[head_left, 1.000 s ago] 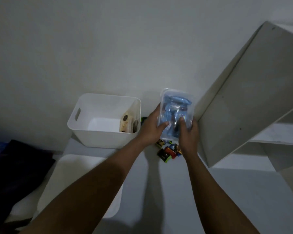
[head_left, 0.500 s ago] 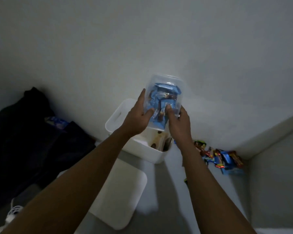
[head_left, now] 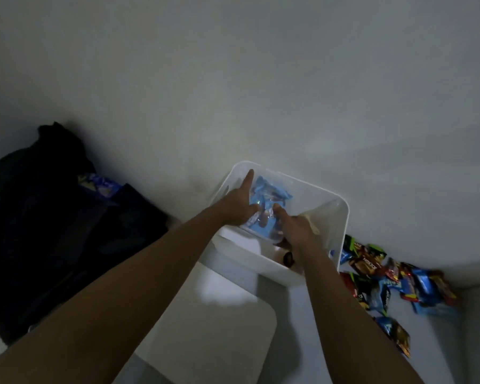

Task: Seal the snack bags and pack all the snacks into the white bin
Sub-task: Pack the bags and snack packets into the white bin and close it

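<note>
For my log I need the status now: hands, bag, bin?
Left hand and right hand hold clear snack bag. Bag inside white bin. Loose snack packs lie right of bin, not blocking.

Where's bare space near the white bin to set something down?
The white lid in front of the white bin lies bare between the forearms. The surface nearer you than the snack pile is bare too. Crowded: inside the bin, where the left hand and right hand hold the clear bag, and right of the bin, along the wall.
</note>
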`<state>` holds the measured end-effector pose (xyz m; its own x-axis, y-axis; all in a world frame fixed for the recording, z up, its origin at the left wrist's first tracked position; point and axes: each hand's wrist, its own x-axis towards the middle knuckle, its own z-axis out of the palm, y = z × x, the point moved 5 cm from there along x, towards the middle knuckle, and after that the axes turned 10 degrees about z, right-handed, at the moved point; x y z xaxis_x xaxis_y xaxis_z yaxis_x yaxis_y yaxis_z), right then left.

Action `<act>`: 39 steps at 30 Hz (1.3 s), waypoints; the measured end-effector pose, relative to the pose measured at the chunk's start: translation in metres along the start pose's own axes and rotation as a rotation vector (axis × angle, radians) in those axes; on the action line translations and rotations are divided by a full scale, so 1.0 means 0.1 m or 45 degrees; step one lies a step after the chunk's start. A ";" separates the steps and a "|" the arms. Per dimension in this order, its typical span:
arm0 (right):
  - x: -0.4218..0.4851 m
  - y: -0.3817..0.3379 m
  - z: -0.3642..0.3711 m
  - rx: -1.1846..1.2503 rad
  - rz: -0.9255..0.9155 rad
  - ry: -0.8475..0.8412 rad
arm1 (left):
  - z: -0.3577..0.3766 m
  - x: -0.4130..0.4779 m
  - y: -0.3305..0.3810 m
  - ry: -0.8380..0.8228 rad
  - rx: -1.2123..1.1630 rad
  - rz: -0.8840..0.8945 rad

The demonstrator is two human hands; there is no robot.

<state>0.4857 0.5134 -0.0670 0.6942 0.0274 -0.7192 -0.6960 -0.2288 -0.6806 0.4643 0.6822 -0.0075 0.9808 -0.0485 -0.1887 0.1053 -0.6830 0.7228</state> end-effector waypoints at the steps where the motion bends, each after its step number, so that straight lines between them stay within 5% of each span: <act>1: 0.10 0.06 0.04 0.029 0.070 -0.010 | 0.03 0.08 -0.11 -0.069 -0.006 -0.036; 14: 0.47 0.32 0.38 -0.069 0.286 0.038 | 0.33 0.44 -0.74 -0.359 0.182 -0.150; 17: 0.47 0.32 0.42 -0.200 0.243 0.080 | 0.19 0.33 -0.58 -0.253 0.217 0.052; 22: 0.50 0.32 0.46 -0.328 0.270 0.092 | -0.25 0.14 -0.41 0.259 0.565 0.515; 27: 0.50 0.24 0.53 -0.364 0.246 0.072 | -0.10 0.19 -0.73 0.120 0.562 0.264; 35: 0.46 0.20 0.87 -0.482 0.356 -0.082 | -0.09 0.15 -0.72 0.230 0.505 0.266; 39: 0.45 0.19 0.82 -0.827 0.278 -0.107 | -0.08 0.15 -0.72 0.225 0.553 0.261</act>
<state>0.4888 0.5904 -0.1236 0.5157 -0.0160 -0.8566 -0.5493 -0.7735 -0.3163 0.4729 0.7362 -0.0571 0.9909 -0.1149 0.0705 -0.1333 -0.9141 0.3829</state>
